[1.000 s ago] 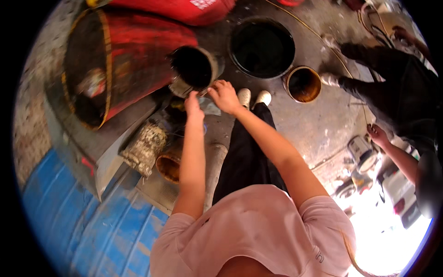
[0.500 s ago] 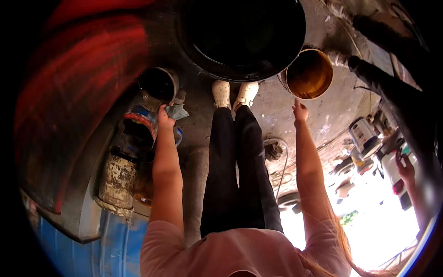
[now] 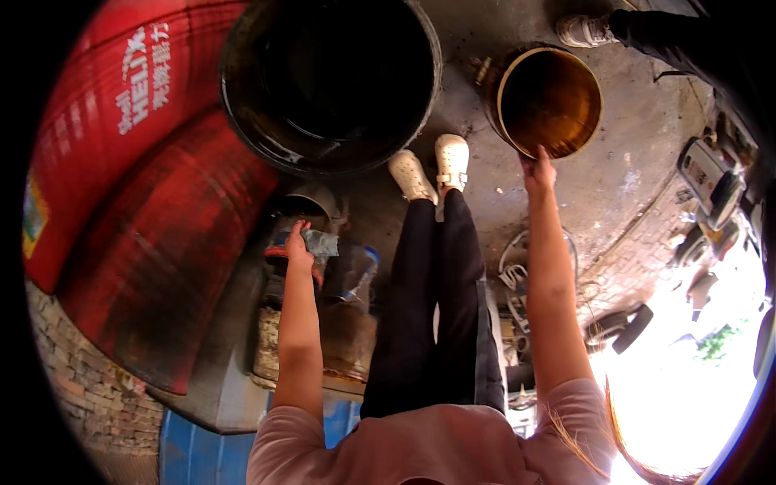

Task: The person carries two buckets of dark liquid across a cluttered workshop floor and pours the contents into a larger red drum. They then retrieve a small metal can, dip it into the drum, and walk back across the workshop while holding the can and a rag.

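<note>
My right hand (image 3: 540, 170) reaches to the near edge of a round bucket (image 3: 600, 109) with a brown, oily inside. Its fingers close over the rim there. A crumpled grey-blue rag (image 3: 323, 242) is held in my left hand (image 3: 298, 241), off to the left above several dirty containers. Just ahead of my feet, to the left of the bucket, stands a large black drum (image 3: 435, 73) with dark liquid or a dark coating inside. Neither hand touches the drum.
Red drums (image 3: 174, 242) lie or lean at the left. A grimy metal pail (image 3: 319, 196) is behind my left hand. Another person's shoe (image 3: 584, 31) and dark trouser leg show at the upper right. A pale canister (image 3: 710, 182) stands farther right.
My right hand has gone from short of the bucket to its rim. The view has shifted, bringing the red drums further in. The rag stays in my left hand.
</note>
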Available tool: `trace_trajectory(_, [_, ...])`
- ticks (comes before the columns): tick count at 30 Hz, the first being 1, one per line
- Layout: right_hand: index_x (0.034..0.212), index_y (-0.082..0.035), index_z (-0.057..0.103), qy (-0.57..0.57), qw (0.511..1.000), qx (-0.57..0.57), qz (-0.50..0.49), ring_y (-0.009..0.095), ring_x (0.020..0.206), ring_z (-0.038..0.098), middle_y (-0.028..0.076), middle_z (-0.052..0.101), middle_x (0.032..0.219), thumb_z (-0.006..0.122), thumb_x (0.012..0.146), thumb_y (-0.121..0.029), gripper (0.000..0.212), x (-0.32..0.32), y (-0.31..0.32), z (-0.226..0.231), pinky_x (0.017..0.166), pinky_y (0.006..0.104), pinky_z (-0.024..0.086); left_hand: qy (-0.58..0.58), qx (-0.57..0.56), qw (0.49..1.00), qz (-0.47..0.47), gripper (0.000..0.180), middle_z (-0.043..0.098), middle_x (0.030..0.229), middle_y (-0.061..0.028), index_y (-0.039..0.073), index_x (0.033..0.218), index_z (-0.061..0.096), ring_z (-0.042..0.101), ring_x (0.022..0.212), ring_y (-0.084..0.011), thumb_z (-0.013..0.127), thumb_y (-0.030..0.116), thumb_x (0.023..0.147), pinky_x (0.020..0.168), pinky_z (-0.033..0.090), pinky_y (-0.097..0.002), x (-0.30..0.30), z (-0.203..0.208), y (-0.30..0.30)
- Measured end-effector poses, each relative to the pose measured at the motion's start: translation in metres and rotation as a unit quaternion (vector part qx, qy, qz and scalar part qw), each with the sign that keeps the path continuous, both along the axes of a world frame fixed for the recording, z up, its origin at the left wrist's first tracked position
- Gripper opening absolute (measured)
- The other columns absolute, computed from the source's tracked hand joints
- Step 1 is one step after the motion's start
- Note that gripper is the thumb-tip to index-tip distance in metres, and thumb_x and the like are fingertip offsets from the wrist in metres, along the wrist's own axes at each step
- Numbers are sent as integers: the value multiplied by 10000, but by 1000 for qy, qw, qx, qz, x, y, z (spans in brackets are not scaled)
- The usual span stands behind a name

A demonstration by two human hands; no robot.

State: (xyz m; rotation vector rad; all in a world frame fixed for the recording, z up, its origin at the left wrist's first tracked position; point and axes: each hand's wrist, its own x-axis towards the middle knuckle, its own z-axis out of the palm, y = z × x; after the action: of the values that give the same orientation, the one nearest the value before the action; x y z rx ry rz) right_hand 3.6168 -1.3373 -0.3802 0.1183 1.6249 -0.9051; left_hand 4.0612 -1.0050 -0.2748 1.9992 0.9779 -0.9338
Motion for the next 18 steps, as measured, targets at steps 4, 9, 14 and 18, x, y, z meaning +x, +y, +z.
trace_trajectory(4, [1131,12,421,12,1000,-23,-3,296,962,535,141,508,1100,519,836,-140,346,-53,10,7,802,438,476,-74,-110,983,-126,239,599,923,-46,67,976,568,548,871,-168,565,225,796,802,413,-326,70,36,-64])
trace_trajectory(9, [1111,23,432,12,999,-13,-41,292,980,530,161,523,1087,435,882,-171,299,-82,7,-12,862,406,452,-141,-125,926,-327,316,580,994,-65,37,1050,547,531,899,-182,562,234,804,781,434,-321,165,55,-175])
trace_trajectory(14, [1071,17,441,-88,991,-24,-103,286,859,567,150,566,977,457,873,-173,274,-91,15,-47,771,379,488,-29,-193,913,-357,258,591,976,-78,-3,1044,542,557,874,-185,451,141,850,781,448,-314,190,43,-276])
trace_trajectory(18, [1056,20,451,5,990,-37,-136,281,847,572,144,560,984,496,852,-151,270,-50,18,-38,730,385,499,53,-197,932,-298,270,591,961,-113,12,1038,543,561,876,-235,442,183,854,783,460,-348,194,23,-292])
